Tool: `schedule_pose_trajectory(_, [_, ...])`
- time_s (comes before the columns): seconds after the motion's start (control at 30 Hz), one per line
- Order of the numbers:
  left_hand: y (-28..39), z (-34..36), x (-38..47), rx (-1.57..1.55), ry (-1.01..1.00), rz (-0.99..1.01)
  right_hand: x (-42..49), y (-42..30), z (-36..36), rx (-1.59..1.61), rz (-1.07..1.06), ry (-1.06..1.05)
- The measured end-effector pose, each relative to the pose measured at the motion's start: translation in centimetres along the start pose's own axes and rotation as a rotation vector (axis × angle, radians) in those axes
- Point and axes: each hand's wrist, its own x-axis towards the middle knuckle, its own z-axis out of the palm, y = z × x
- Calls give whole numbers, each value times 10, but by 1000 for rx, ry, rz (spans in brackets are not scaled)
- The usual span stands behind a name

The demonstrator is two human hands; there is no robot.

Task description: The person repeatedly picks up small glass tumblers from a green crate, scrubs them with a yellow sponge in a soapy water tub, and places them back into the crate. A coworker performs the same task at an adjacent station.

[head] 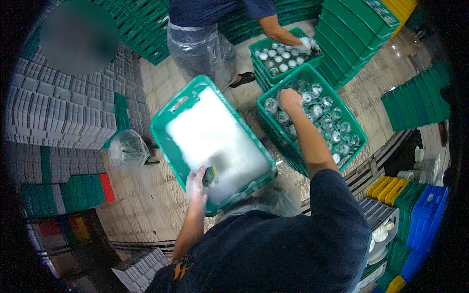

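Observation:
My left hand (196,183) grips a dark green and yellow scouring sponge (210,176) over the near edge of a green plastic crate (170,146) filled with white foam (216,128). To the right, my right hand (290,99) reaches into a second green crate (357,141), at its far left part. Many wet drinking glasses (325,122) stand in that crate. The fingers of my right hand are bent down among them, and whether they hold a glass is hidden.
Across from me a co-worker in a clear plastic apron (199,47) reaches into a farther green crate (254,55) of glasses. Tall stacks of green crates (351,40) and grey racks (62,106) stand around. A clear plastic bag (129,149) lies at left; blue crates (427,212) stand at lower right.

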Motion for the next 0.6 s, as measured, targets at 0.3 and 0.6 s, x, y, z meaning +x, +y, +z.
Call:
schedule_pose_trajectory(0.3, [13,71,151,1601,58,273,-181,82,20,1916,223,-111])
schedule_pose_trajectory(0.6, [-106,51,158,1502,-828,286,-358,-6,70,2626,421,592])
